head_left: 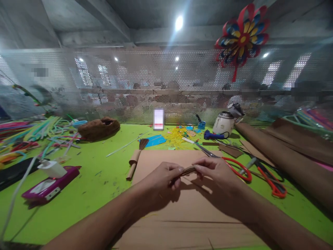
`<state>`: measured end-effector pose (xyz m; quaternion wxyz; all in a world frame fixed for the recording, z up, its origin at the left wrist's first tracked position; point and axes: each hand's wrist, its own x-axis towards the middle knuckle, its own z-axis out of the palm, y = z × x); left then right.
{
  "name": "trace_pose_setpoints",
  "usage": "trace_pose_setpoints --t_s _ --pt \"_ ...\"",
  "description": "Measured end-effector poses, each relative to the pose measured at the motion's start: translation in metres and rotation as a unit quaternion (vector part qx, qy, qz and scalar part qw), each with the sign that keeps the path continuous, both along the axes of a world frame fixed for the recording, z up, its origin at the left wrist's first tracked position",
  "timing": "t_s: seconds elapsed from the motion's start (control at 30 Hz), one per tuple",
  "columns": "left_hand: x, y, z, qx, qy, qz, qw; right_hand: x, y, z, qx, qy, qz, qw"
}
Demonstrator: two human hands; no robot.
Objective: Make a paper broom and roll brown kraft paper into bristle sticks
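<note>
Between my hands is a thin bundle of brown strips, perhaps paper. My left hand pinches its left end with thumb and fingers, while my right hand grips the right end. Both hands are above a large light-brown sheet on the green table. Beyond the left hand are a curled brown piece and a fringed brown piece. Orange-handled scissors lie just past my right hand. The fingers partly hide the bundle's ends.
A purple power strip with a white plug is at left. Behind it sits a brown lumpy object. Yellow shreds, a blue glue gun and a white pot stand farther back. Brown rolls line the right.
</note>
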<state>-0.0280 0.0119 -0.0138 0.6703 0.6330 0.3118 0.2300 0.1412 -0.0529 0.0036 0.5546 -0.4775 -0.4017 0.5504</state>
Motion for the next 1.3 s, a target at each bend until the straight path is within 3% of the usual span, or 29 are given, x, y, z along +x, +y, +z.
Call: trace_pose_setpoints --t_s 0.07,0.2,0.27,0.33,0.5,0.8,1.0,1.13,1.3 --pt "-0.002 -0.005 0.001 0.042 -0.005 0.015 0.999 0.001 0.001 -0.001 -0.006 -0.005 0.007 1.0" --pt "-0.007 -0.011 0.005 0.208 0.014 0.03 0.978 0.003 0.004 -0.007 -0.015 0.006 0.012 1.0" --pt "-0.006 -0.009 0.003 0.176 0.025 0.038 0.983 0.005 0.006 -0.011 -0.028 0.029 0.023 0.999" --pt "-0.002 -0.005 -0.002 0.08 0.021 0.053 0.995 0.007 0.007 -0.015 -0.041 0.053 0.039 0.997" --pt "0.006 0.0 -0.012 -0.074 -0.06 0.07 0.993 0.007 0.007 -0.019 -0.018 0.091 0.072 0.993" --pt "0.008 0.001 -0.01 -0.073 -0.063 0.068 0.993 0.0 0.008 -0.017 0.005 0.048 0.048 0.998" --pt "0.007 0.008 -0.007 -0.058 -0.06 0.095 0.992 0.007 0.015 -0.008 0.064 -0.062 -0.015 0.996" --pt "0.005 0.015 -0.007 -0.028 -0.04 0.145 0.988 0.042 0.035 -0.002 0.101 -0.097 -0.12 0.983" --pt "0.005 0.014 -0.004 -0.048 -0.068 0.179 0.98 0.087 0.054 -0.001 0.133 -0.081 -0.248 0.956"
